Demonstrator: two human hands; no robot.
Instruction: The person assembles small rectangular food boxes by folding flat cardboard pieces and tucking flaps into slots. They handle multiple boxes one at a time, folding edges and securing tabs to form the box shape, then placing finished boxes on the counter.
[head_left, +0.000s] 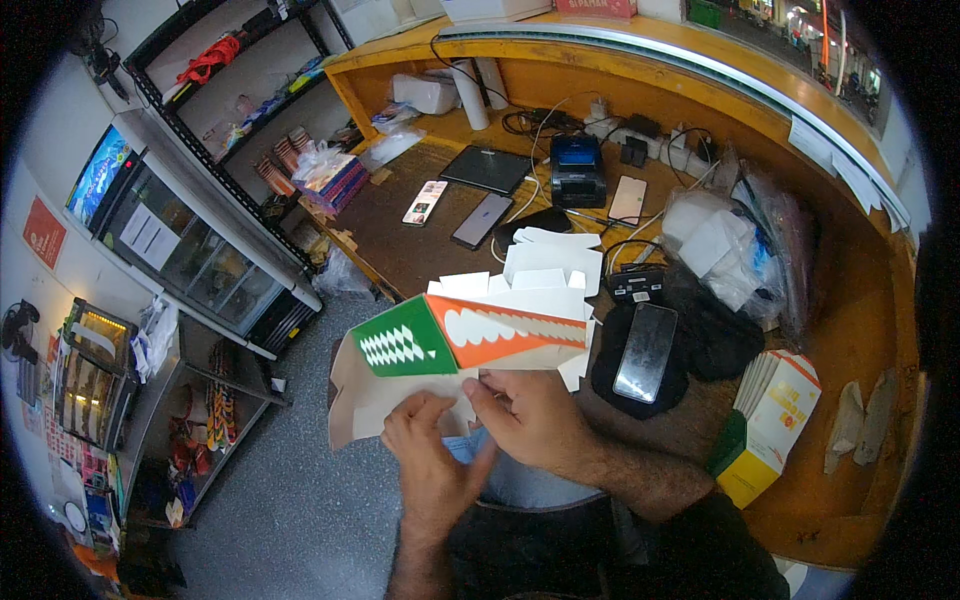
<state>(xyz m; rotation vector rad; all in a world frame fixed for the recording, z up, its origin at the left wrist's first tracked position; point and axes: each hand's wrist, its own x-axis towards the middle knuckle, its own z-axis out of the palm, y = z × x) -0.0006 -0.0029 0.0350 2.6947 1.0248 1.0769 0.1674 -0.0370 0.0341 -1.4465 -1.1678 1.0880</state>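
Head view: right hand (pixel 528 415), partly hidden, grips carton (pixel 458 335); whether left hand (pixel 432 462) does, unclear.

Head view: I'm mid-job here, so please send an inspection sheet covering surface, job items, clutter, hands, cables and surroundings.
Surface: brown desk, worn along its left edge.
Job's things: partly folded green, orange and white carton in hand; stacked flat cartons at right.
Clutter: four phones, one a dark-screened phone on black cloth; black tablet; plastic bags.
Hands: right hand grips the carton's near edge; left hand bent at its lower panel, contact unclear.
Cables: dark and white cables tangled toward the desk's back.
Surroundings: glass-door fridge, speckled grey floor.
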